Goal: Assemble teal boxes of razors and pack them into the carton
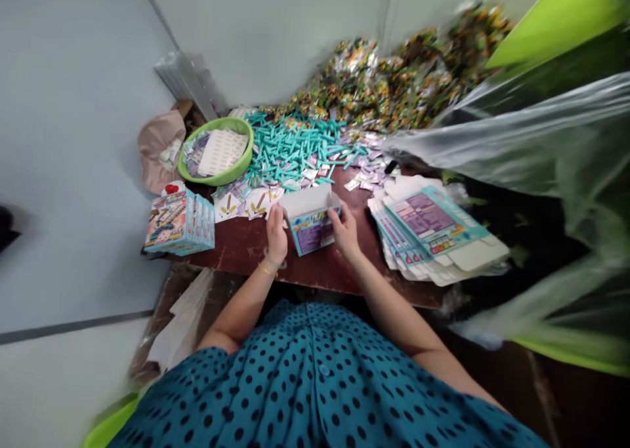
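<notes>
A small printed carton in teal and purple is between my two hands, its white flap raised on the far side. My left hand grips its left edge, and my right hand grips the right edge with the thumb on the printed face. Beyond the carton lies a heap of teal stick-shaped pieces. White cards with pickaxe pictures lie just past my left hand. To the right of my right hand is a stack of flattened cartons.
Filled boxes stand in a row at the table's left edge. Behind them is a green basket of sachets and sheets. Shiny orange-and-green packets pile against the wall. Clear plastic sheeting hangs at the right.
</notes>
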The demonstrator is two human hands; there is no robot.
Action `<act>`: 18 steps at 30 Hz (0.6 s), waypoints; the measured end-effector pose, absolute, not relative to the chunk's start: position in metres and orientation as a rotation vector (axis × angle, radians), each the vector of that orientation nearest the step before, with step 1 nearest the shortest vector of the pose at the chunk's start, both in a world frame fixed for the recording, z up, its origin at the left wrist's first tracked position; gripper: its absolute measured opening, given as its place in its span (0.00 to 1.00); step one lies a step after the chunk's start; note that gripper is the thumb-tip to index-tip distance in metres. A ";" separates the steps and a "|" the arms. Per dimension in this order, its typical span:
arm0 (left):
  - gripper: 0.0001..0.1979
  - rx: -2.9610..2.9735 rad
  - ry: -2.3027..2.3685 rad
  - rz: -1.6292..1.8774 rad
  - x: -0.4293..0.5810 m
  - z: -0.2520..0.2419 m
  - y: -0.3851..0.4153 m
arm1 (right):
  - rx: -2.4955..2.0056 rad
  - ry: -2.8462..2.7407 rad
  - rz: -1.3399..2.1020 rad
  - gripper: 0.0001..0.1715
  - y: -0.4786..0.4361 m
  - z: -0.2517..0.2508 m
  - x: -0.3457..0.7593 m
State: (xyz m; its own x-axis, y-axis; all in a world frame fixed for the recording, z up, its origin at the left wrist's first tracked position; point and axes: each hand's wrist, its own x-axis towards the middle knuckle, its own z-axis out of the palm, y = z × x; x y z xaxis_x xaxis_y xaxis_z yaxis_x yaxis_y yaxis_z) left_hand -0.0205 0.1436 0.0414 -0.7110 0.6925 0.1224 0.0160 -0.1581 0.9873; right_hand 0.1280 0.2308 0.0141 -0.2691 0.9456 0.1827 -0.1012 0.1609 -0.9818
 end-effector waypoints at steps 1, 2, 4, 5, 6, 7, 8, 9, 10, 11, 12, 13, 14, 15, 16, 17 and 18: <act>0.26 0.697 1.648 1.915 -0.016 0.035 0.145 | -0.895 -1.407 1.340 0.38 0.231 0.009 0.133; 0.24 0.621 1.636 1.898 -0.012 0.030 0.144 | -0.899 -1.400 1.381 0.38 0.233 0.006 0.138; 0.20 0.599 1.560 1.844 -0.007 0.024 0.140 | -0.886 -1.402 1.481 0.36 0.239 0.007 0.148; 0.18 0.638 1.519 1.809 -0.006 0.024 0.138 | -0.868 -1.425 1.534 0.34 0.244 0.011 0.153; 0.16 0.686 1.490 1.771 -0.007 0.025 0.137 | -0.839 -1.475 1.578 0.32 0.250 0.017 0.158; 0.15 0.730 1.479 1.733 -0.009 0.028 0.138 | -0.801 -1.556 1.596 0.30 0.257 0.024 0.162; 0.15 0.764 1.485 1.695 -0.012 0.031 0.139 | -0.760 -1.668 1.558 0.27 0.264 0.033 0.165; 0.15 0.797 1.497 1.657 -0.015 0.034 0.142 | -0.717 -1.809 1.455 0.25 0.270 0.042 0.168; 0.15 0.840 1.502 1.619 -0.018 0.037 0.144 | -0.660 -1.977 1.298 0.23 0.276 0.051 0.170; 0.16 0.887 1.492 1.591 -0.021 0.039 0.147 | -0.583 -2.151 1.110 0.23 0.281 0.060 0.171; 0.17 0.934 1.472 1.573 -0.024 0.041 0.149 | -0.489 -2.316 0.924 0.23 0.284 0.068 0.172; 0.18 0.977 1.441 1.560 -0.026 0.043 0.150 | -0.382 -2.467 0.766 0.25 0.287 0.076 0.173; 0.18 1.010 1.404 1.548 -0.027 0.044 0.151 | -0.280 -2.595 0.656 0.26 0.288 0.081 0.173; 0.19 1.033 1.367 1.534 -0.027 0.045 0.150 | -0.199 -2.690 0.599 0.27 0.289 0.085 0.173; 0.20 1.049 1.338 1.521 -0.027 0.046 0.149 | -0.151 -2.743 0.587 0.27 0.289 0.088 0.173; 0.21 1.062 1.319 1.508 -0.027 0.047 0.147 | -0.129 -2.761 0.619 0.27 0.289 0.090 0.173; 0.21 1.076 1.310 1.494 -0.026 0.047 0.145 | -0.116 -2.758 0.687 0.27 0.288 0.091 0.173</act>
